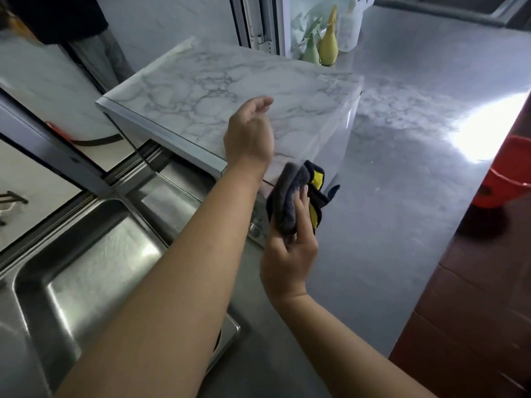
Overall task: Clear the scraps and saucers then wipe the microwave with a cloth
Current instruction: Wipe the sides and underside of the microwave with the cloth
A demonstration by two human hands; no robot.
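Steel counter carries marble-wrapped microwave and bottles.

Grey-and-yellow cloth; white grey-veined marble microwave; red bucket.

Location: a domestic kitchen. Indicators: a stainless-steel sink set into the near-left worktop; a marble-patterned microwave beside it; a grey counter extending to the far right; squeeze bottles against the far wall; a red bucket at right.
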